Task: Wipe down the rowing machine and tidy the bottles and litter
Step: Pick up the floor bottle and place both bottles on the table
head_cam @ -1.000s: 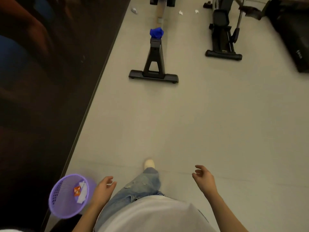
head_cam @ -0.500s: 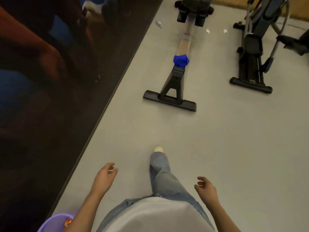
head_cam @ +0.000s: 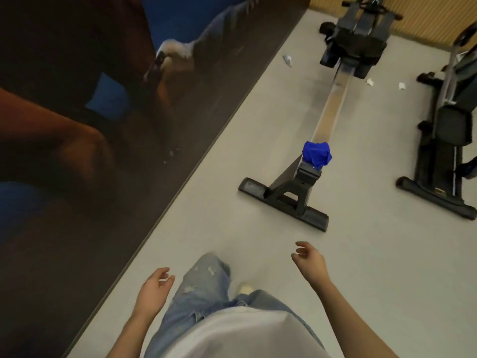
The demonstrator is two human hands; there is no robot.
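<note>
The floor (head_cam: 361,254) was a smooth, matte sheet of pale grey. It ran ahead of both hands to a back wall (head_cam: 426,19) of fine, ribbed tan slats. Out beyond the left fingers (head_cam: 165,273) rose a dark mural wall (head_cam: 77,151), a blurred spread of browns and deep blues.

The left hand (head_cam: 152,290) hung low beside faded, scuffed jeans (head_cam: 204,288). Its fingers were loosely curled, slightly apart and holding nothing. The right hand (head_cam: 311,262) sat a little further forward, and the right fingers (head_cam: 302,245) were likewise relaxed, curved and empty.

The rowing machine (head_cam: 333,107) lay well ahead of the right fingers. Its flat black foot bar was nearest them, with a triangular strut above it. From there a long, straight, pale rail ran to a bulky black body at the far end. A crumpled bright blue cloth (head_cam: 317,153) sat bunched on the rail's near end, just past the strut and well apart from either hand.

Small crumpled white scraps lay on the floor far beyond the fingertips. One scrap (head_cam: 287,59) was left of the rail, and two more (head_cam: 370,82) (head_cam: 402,86) were right of it. Further right of the right fingers stood a second black exercise machine (head_cam: 444,156) with a rounded base bar.
</note>
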